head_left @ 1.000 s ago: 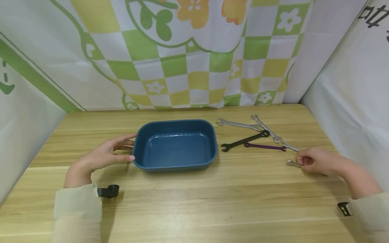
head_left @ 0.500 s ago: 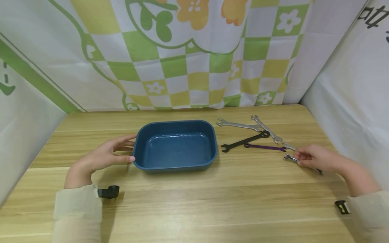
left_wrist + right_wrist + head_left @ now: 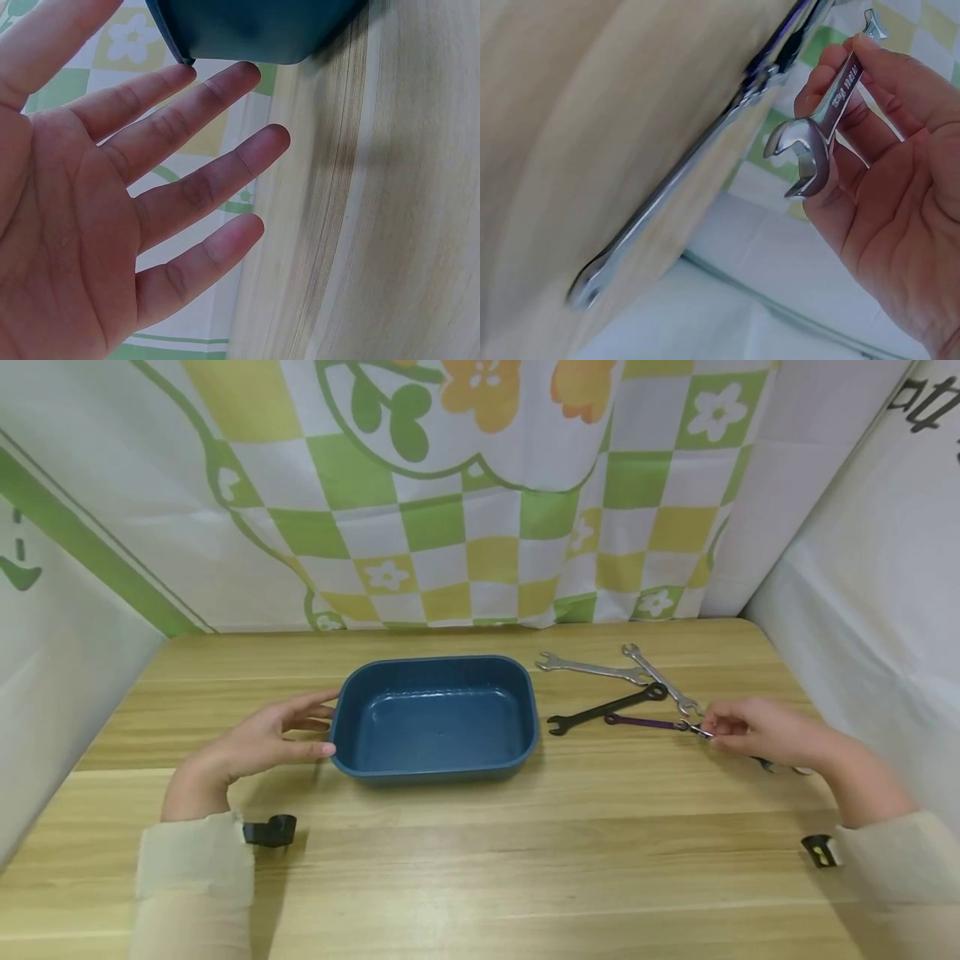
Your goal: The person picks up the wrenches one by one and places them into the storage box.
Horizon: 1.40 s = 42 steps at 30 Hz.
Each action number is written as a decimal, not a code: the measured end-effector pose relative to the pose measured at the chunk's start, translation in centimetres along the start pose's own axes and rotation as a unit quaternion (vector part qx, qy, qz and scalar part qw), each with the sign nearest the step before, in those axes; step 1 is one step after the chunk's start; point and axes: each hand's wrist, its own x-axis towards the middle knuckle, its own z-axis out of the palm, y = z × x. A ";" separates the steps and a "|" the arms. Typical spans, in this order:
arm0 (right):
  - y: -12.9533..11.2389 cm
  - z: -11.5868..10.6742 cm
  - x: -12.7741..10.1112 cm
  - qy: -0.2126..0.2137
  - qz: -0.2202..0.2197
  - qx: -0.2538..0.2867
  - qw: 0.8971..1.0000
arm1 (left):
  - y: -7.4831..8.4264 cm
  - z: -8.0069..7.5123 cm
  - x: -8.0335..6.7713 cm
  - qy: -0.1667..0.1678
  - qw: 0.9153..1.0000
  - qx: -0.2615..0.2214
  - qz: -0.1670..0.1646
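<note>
Small silver wrench (image 3: 821,120) sits pinched in the fingers (image 3: 885,71) of my right hand (image 3: 757,731), lifted just off the table (image 3: 480,860) beside the purple wrench (image 3: 645,722) and the black wrench (image 3: 606,707). My left hand (image 3: 258,745) is spread flat, fingertips touching the near left corner of the blue tray (image 3: 528,727). Two more silver wrenches (image 3: 592,669) lie further back. To do this well, I judge I should keep the pinch firm near the wrench's middle, carry it level and clear of the others, and steady the tray.
</note>
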 end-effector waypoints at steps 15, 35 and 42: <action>-4.4 -0.2 4.3 -0.021 -0.003 0.039 0.999 | -0.4 0.1 0.0 -0.001 1.000 -0.011 -0.001; -9.4 1.2 10.9 -0.048 -0.051 0.073 0.995 | -0.3 -0.1 0.1 0.000 1.000 -0.011 -0.003; -11.2 1.3 12.6 -0.031 -0.081 0.072 0.994 | -0.4 0.0 0.1 0.002 1.000 -0.014 -0.005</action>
